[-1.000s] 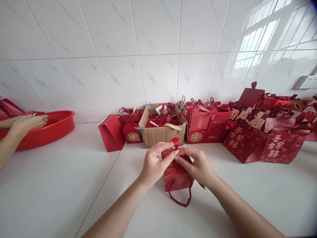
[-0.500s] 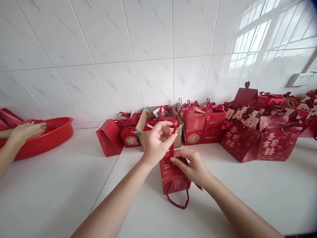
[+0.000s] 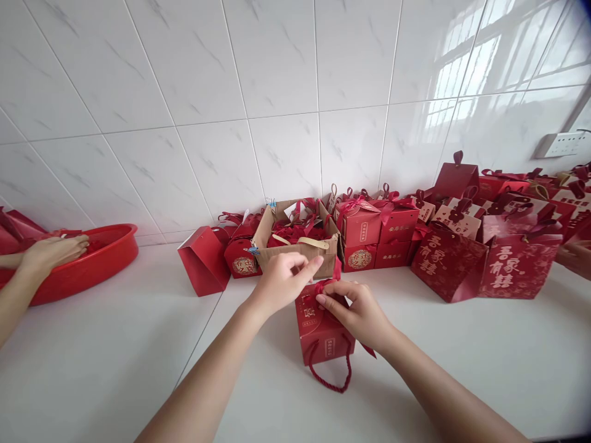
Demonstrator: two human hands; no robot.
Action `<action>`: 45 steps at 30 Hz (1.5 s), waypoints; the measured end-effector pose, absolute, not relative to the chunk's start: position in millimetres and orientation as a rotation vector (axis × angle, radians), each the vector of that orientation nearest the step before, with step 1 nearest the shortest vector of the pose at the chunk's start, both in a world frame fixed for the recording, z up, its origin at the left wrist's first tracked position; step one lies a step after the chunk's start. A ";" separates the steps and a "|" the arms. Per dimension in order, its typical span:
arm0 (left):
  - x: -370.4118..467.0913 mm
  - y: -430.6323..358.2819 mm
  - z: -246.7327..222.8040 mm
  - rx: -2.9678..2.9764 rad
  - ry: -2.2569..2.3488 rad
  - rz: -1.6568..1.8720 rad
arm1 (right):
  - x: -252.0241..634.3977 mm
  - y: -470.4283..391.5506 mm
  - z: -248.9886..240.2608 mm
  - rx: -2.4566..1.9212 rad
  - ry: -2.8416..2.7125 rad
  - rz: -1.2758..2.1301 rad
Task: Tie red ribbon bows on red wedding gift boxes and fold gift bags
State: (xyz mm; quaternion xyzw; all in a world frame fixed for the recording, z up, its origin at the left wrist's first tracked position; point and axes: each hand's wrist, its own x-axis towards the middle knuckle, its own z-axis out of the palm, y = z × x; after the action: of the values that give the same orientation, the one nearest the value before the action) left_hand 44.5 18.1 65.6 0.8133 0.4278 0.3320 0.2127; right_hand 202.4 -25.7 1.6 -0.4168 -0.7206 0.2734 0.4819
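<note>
A red gift box [image 3: 323,332] with pale lettering and a twisted rope handle [image 3: 339,387] rests on the white surface in front of me. My right hand [image 3: 344,301] pinches the red ribbon [image 3: 325,285] at the top of the box. Just left of the ribbon, above the box's left edge, is my left hand [image 3: 290,277], its fingers curled and the thumb side toward the ribbon. Whether anything lies between its fingertips is hidden. One ribbon tail sticks out at the box's right side.
Behind stands an open cardboard box [image 3: 300,258] of red ribbons. Red boxes [image 3: 381,227] and bags [image 3: 517,264] line the wall, with a tilted red box [image 3: 203,261] at left. Another person's hand [image 3: 55,252] is over a red basin [image 3: 106,258]; another hand [image 3: 575,255] shows far right.
My left hand has moved down and slightly left, and the tall ribbon loop has dropped to a small bunch. My right hand stays at the ribbon. A person's hand has appeared far right.
</note>
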 end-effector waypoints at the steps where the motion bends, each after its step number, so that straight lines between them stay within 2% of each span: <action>1: 38.5 14.8 60.4 2.228 1.157 0.884 | 202.6 -25.9 1.9 -1.013 -1.750 0.687; 5: 22.8 8.7 36.8 2.125 1.014 0.849 | 203.3 -27.2 2.9 -1.009 -1.712 0.775; 12: 25.2 8.9 13.8 1.961 1.008 1.014 | 204.7 -29.7 3.6 -1.010 -1.700 0.835; 21: 30.9 4.1 11.0 1.893 0.995 1.149 | 200.4 -30.8 2.4 -1.053 -1.558 0.883; 30: 29.8 2.5 14.3 1.927 0.974 1.047 | 199.7 -31.4 1.6 -0.983 -1.430 1.006; 40: 31.4 2.9 10.1 2.007 0.914 1.135 | 199.8 -31.9 -2.2 -1.002 -1.420 0.979; 45: 32.3 1.1 11.2 1.836 0.922 1.099 | 199.4 -31.0 -1.0 -1.012 -1.427 0.954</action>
State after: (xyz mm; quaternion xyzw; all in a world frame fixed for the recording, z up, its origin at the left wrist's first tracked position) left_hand 32.3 1.1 11.2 0.7240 0.3634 0.4335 0.3947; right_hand 199.4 -31.0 -1.0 -0.4265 -0.6012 0.4020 0.5432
